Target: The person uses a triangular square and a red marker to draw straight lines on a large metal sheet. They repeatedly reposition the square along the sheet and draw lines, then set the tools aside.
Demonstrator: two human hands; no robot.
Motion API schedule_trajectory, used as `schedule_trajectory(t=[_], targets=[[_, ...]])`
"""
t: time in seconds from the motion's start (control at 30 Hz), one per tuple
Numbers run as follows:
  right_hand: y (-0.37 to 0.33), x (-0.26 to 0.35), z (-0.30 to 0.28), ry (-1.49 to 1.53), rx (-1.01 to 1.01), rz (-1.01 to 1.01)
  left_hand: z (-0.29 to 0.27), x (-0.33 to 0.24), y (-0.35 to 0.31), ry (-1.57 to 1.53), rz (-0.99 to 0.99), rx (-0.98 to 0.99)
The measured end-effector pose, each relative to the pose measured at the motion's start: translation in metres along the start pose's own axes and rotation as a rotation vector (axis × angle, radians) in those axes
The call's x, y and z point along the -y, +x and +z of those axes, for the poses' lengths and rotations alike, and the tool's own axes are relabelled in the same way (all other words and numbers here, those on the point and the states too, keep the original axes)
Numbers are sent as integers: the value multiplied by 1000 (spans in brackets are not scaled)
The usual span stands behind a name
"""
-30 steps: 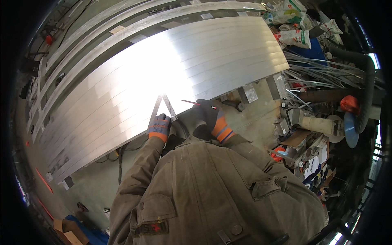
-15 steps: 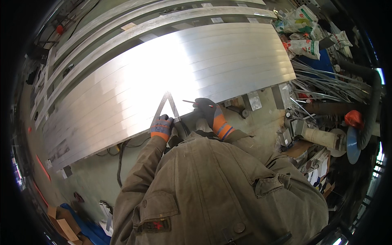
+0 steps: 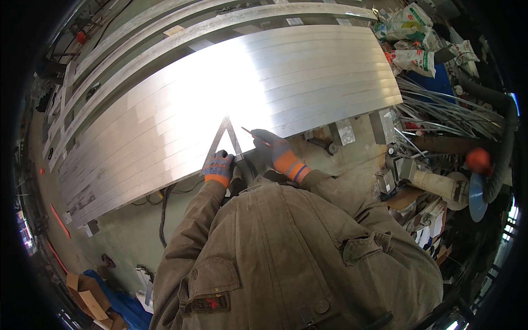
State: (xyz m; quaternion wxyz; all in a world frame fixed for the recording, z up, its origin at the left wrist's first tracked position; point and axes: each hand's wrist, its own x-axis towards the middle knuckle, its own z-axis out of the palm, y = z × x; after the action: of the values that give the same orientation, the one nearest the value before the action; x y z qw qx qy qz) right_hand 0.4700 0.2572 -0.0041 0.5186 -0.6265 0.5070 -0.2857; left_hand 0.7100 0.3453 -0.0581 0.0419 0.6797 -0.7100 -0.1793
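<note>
A wide, shiny metal panel with long parallel seams (image 3: 330, 77) stretches across in front of me. Near its front edge lies a V-shaped flat metal ruler or angle square (image 3: 232, 141), its point facing away from me. My left hand (image 3: 220, 165), in a grey and orange glove, is closed at the lower end of its left leg and steadies it. Just right of the V, my right hand (image 3: 276, 151) pinches a thin pencil-like marking tool (image 3: 247, 131), tip pointing up and left. The tip is apart from the V. Glare hides any marks on the panel.
Long metal bars (image 3: 159, 46) run behind the panel. At right are white sacks (image 3: 413, 62), a bundle of thin metal strips (image 3: 434, 104), a thick hose (image 3: 509, 143) and a red object (image 3: 479, 161). A cardboard box (image 3: 88, 297) stands lower left; a dark cable (image 3: 163, 214) hangs below the panel.
My right hand has drawn slightly left and nearer to the V, and the marking tool now tilts more steeply. My left hand stays on the V-shaped ruler. The view has shifted slightly.
</note>
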Motion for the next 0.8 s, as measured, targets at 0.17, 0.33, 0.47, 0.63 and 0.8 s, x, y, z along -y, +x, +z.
schedule_trajectory(t=[0.17,0.33,0.47,0.63,0.8], targets=[[18,-4,17,-207,14,-158,0,0,0,-8,-4,-6],[34,-10,30,-240,3,-200,2,3,2,8,28,-7],[39,-12,36,-284,-3,-204,3,1,1,9,1,-10],[51,-18,40,-287,76,-195,0,2,2,36,34,16],[62,-23,46,-363,89,-228,-1,2,3,49,45,52]])
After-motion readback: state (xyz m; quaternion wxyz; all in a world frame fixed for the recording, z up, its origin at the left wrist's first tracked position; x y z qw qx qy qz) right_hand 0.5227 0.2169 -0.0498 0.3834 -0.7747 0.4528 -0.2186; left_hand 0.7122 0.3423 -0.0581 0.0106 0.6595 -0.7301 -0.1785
